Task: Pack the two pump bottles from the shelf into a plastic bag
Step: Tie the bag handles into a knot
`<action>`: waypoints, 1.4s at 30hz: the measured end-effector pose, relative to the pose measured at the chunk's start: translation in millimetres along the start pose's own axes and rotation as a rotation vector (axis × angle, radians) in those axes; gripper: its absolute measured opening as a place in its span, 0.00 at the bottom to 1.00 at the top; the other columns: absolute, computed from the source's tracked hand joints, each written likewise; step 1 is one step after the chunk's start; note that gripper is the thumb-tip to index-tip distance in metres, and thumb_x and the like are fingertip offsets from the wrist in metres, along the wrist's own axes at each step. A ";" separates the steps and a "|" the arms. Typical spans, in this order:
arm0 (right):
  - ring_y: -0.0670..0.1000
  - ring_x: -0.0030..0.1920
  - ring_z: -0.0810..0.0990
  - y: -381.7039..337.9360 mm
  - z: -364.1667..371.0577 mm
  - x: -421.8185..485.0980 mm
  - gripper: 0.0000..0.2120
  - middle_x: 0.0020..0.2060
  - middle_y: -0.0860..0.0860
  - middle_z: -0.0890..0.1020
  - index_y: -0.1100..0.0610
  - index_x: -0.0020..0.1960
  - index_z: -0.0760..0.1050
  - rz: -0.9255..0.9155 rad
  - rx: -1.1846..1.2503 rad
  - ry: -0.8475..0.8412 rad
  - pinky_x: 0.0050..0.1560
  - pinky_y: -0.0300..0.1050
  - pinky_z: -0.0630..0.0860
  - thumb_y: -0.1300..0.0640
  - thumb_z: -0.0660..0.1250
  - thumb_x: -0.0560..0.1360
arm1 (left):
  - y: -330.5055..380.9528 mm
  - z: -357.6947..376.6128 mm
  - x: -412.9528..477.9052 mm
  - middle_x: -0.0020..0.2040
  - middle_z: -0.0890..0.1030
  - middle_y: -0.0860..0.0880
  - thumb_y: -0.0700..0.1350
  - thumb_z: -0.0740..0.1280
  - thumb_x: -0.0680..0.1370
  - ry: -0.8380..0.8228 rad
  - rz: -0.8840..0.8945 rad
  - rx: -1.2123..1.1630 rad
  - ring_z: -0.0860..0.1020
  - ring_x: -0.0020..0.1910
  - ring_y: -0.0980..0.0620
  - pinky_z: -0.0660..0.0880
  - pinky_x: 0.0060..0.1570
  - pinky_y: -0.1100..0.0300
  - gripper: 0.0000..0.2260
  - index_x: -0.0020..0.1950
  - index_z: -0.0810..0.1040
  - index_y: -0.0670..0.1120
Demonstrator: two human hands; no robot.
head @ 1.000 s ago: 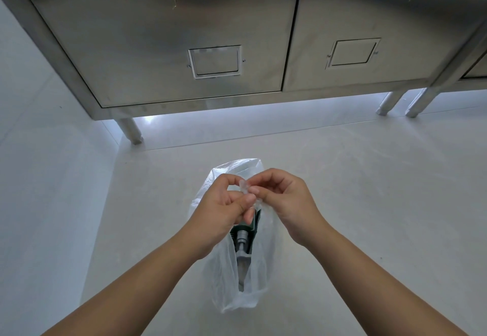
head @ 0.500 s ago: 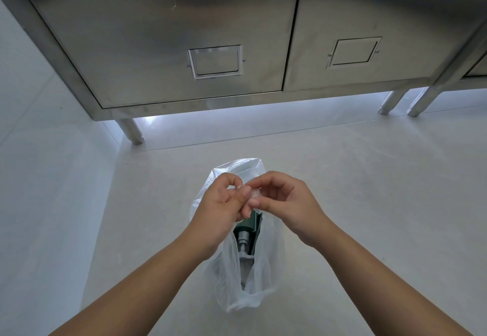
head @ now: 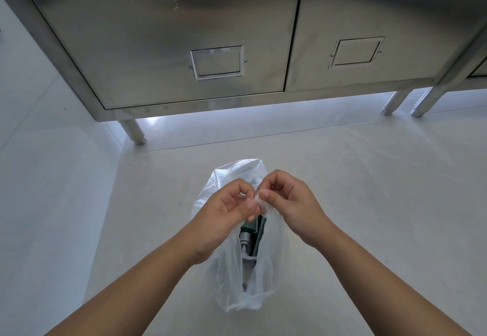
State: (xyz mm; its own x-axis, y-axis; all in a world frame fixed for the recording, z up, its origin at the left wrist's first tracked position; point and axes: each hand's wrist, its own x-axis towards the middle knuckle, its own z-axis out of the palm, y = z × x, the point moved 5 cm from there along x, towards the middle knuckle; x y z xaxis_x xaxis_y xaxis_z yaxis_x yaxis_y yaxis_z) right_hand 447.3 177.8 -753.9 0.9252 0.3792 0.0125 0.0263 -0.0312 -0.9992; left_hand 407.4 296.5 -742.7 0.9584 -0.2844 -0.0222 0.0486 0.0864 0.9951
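Hands are meeting at the mouth of the thin, translucent white plastic bag (head: 229, 277): the left hand (head: 224, 214) is curling thumb and forefinger onto the gathered film, and the right hand (head: 290, 201) is pinching a small tuft of the same film, so the fingers on both sides are clamped on the bag, knuckles nearly touching. Compared with a second ago, the right hand is sitting slightly higher and the tuft is showing between the two hands, where the fingertips were overlapping before. That is reading as the closing step, with packing itself probably done and no knot formed yet, since the mouth is gaping below the wrists. Inside, a dark green pump bottle (head: 249, 226) with a grey pump head (head: 245, 243) is showing through the gap. A second green edge just beside it may be the other bottle, but the film and hands are hiding too much to tell. Whether the bag is resting on the pale floor (head: 369, 204) or hanging is unclear, and the brushed steel cabinet (head: 184, 33) behind is running off the top of the frame
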 end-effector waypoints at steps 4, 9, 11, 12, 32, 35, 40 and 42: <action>0.52 0.38 0.73 7.8 -5.5 -1.1 0.02 0.36 0.55 0.75 0.57 0.39 0.70 0.028 -0.044 0.037 0.42 0.44 0.70 0.60 0.62 0.70 | -4.9 -3.7 0.4 0.33 0.73 0.56 0.43 0.64 0.73 -0.064 -0.053 0.101 0.71 0.37 0.57 0.71 0.42 0.66 0.05 0.36 0.72 0.49; 0.53 0.39 0.70 14.2 -8.2 -0.6 0.08 0.38 0.58 0.74 0.58 0.40 0.68 0.058 -0.055 0.073 0.39 0.43 0.68 0.67 0.59 0.75 | -12.7 -8.7 5.4 0.34 0.75 0.61 0.45 0.64 0.73 -0.066 -0.041 0.427 0.72 0.37 0.62 0.68 0.43 0.70 0.05 0.37 0.72 0.51; 0.53 0.38 0.70 15.3 -9.4 -0.1 0.07 0.38 0.58 0.74 0.59 0.41 0.69 0.069 -0.029 0.082 0.37 0.39 0.69 0.68 0.59 0.75 | -16.3 -11.9 7.7 0.35 0.76 0.63 0.46 0.64 0.75 -0.009 -0.042 0.486 0.73 0.37 0.63 0.68 0.43 0.70 0.08 0.37 0.73 0.55; 0.53 0.38 0.70 15.5 -10.4 0.2 0.05 0.38 0.58 0.74 0.61 0.41 0.69 0.072 -0.015 0.086 0.37 0.39 0.69 0.68 0.59 0.75 | -17.2 -12.9 8.6 0.34 0.76 0.62 0.47 0.64 0.76 0.019 -0.045 0.489 0.73 0.37 0.63 0.69 0.43 0.69 0.09 0.36 0.74 0.56; 0.39 0.34 0.77 13.6 -6.0 -1.1 0.09 0.29 0.41 0.80 0.60 0.38 0.74 0.040 0.118 -0.087 0.38 0.30 0.72 0.71 0.62 0.72 | -19.1 -21.5 15.6 0.30 0.73 0.52 0.40 0.65 0.74 0.364 -0.065 0.539 0.67 0.29 0.59 0.64 0.30 0.68 0.07 0.35 0.76 0.48; 0.39 0.33 0.77 15.0 -6.9 -0.5 0.09 0.29 0.41 0.80 0.60 0.38 0.74 0.035 0.107 -0.073 0.37 0.29 0.71 0.71 0.62 0.73 | -17.4 -18.7 16.2 0.36 0.77 0.48 0.36 0.64 0.74 0.281 -0.055 0.432 0.72 0.36 0.55 0.68 0.37 0.64 0.07 0.39 0.77 0.46; 0.44 0.36 0.76 19.2 -10.9 2.2 0.11 0.30 0.41 0.79 0.56 0.36 0.75 0.024 0.061 -0.013 0.39 0.32 0.72 0.69 0.63 0.73 | -17.2 -13.2 14.8 0.36 0.78 0.58 0.41 0.65 0.73 0.177 -0.053 0.290 0.75 0.39 0.59 0.71 0.43 0.67 0.02 0.42 0.76 0.48; 0.46 0.37 0.75 19.4 -12.0 2.5 0.11 0.31 0.42 0.79 0.54 0.36 0.75 0.016 0.057 0.009 0.40 0.34 0.73 0.67 0.64 0.72 | -16.8 -12.3 14.2 0.35 0.78 0.58 0.40 0.66 0.74 0.171 -0.059 0.227 0.75 0.39 0.59 0.72 0.42 0.67 0.02 0.42 0.76 0.46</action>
State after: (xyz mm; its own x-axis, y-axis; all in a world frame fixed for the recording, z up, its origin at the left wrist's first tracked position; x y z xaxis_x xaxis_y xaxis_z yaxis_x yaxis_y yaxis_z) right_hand 454.6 167.0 -772.8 0.9288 0.3706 -0.0033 -0.0099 0.0159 -0.9998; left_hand 423.6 302.7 -760.9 0.9903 -0.1153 -0.0777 0.0603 -0.1472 0.9873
